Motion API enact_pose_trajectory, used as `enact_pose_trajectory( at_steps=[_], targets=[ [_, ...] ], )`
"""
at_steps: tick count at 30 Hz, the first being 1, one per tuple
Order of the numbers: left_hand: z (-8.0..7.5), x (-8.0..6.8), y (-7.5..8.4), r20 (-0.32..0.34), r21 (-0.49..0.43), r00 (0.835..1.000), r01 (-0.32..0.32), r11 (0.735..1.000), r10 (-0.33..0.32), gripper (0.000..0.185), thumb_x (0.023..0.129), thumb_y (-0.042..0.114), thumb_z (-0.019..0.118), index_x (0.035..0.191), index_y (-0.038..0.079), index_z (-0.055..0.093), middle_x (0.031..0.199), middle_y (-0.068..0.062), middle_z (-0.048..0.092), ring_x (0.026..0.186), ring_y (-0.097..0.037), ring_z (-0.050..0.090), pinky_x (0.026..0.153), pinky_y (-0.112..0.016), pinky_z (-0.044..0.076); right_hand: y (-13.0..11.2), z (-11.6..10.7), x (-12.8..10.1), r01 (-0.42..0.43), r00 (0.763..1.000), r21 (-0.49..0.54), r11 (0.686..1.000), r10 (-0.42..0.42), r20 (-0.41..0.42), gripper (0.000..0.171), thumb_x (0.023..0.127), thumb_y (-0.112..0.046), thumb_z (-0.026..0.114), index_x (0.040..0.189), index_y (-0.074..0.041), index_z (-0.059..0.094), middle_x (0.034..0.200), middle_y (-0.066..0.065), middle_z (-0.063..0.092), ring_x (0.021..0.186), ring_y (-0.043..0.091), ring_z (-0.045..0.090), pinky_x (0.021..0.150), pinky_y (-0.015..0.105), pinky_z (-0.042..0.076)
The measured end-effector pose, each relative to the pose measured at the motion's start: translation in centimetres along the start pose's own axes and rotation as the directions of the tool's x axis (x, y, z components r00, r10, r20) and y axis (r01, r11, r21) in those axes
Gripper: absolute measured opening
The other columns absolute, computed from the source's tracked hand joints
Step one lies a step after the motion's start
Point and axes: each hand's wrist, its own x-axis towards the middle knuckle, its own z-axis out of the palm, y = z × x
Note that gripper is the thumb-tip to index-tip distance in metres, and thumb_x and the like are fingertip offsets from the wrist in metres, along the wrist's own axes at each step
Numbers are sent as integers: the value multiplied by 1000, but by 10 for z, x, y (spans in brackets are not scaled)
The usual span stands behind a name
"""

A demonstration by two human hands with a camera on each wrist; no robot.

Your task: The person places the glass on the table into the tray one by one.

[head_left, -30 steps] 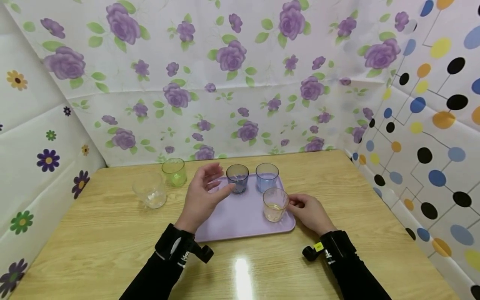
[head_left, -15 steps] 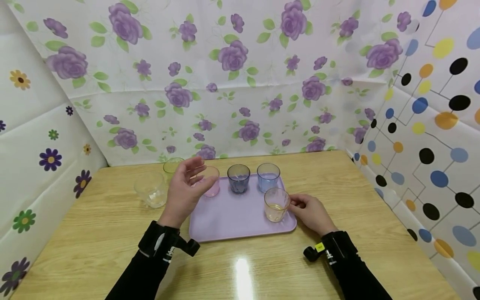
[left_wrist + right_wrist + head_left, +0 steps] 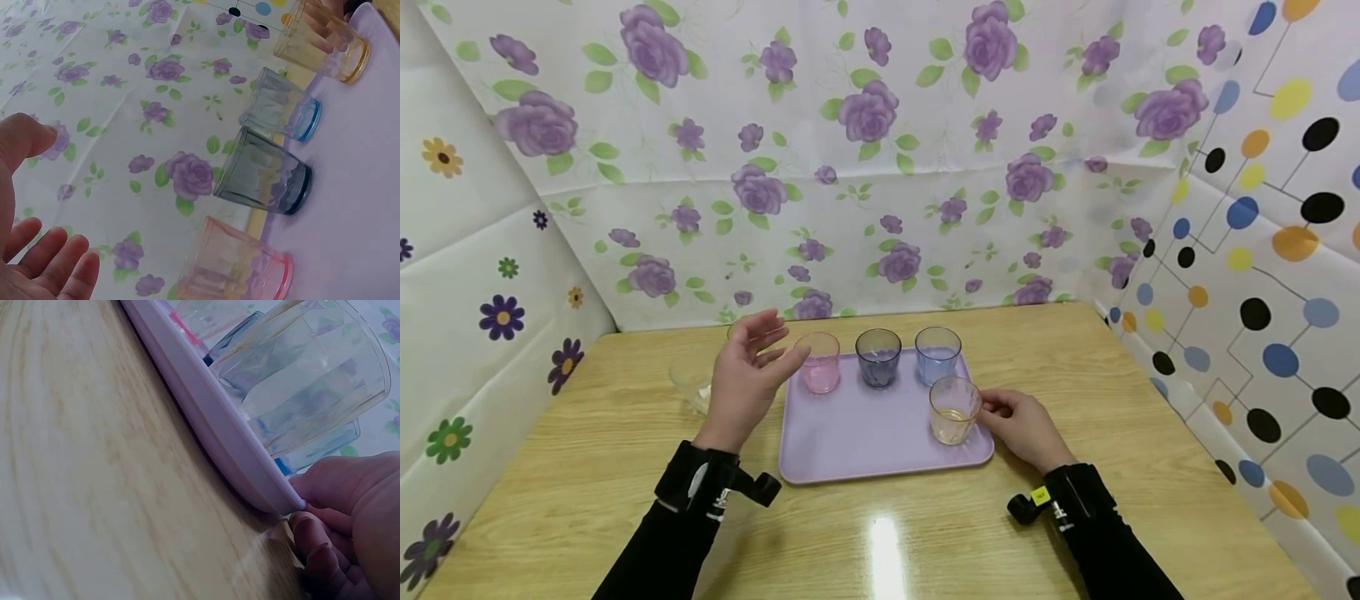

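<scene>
A lilac tray lies on the table with several tinted glasses on it. The pink glass, dark grey glass and blue glass form a row along its far side. Nearer the front right corner is a pale amber glass. My right hand pinches the tray's rim beside that glass, thumb above and fingertips at the underside. To the left of the pink glass, my left hand is raised with its fingers apart and holds nothing.
A clear glass stands on the wooden table left of the tray, partly behind my left hand. The green glass behind that hand is almost wholly hidden. Flowered cloth hangs along the table's back edge.
My left hand has moved left, away from the pink glass, which now shows on the tray's back left corner. The hand now covers the green glass. My right hand stays at the rim.
</scene>
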Motion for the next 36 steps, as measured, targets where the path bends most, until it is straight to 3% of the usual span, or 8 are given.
enact_pose_trajectory(
  at_steps=[11, 18, 36],
  targets=[
    [-17, 1, 1, -62, -12, 998, 16, 1000, -16, 73, 102, 14, 80, 163, 4, 42, 163, -14, 49, 146, -22, 53, 111, -17, 49, 1, 1, 0, -3, 1000, 1, 1000, 3, -3, 38, 104, -23, 76, 137, -4, 75, 111, 6, 76, 97, 16, 65, 88, 32, 52],
    [-30, 3, -2, -108, -18, 994, 25, 1000, -27, 71, 102, 14, 79, 162, 4, 42, 163, -16, 48, 141, -17, 55, 105, -12, 50, 1, 1, 0, 3, 1000, -1, 1000, -3, -1, 38, 104, -24, 76, 137, -5, 76, 111, 5, 76, 97, 16, 65, 89, 32, 52],
    [-52, 3, -13, -202, -19, 977, 69, 997, -71, 69, 102, 17, 80, 161, 9, 46, 151, 0, 54, 144, -20, 54, 104, -12, 50, 3, 1, 2, 0, 1000, -11, 1000, 0, 1, 38, 105, -25, 75, 138, -6, 76, 111, 5, 76, 98, 15, 65, 88, 31, 52]
  ],
)
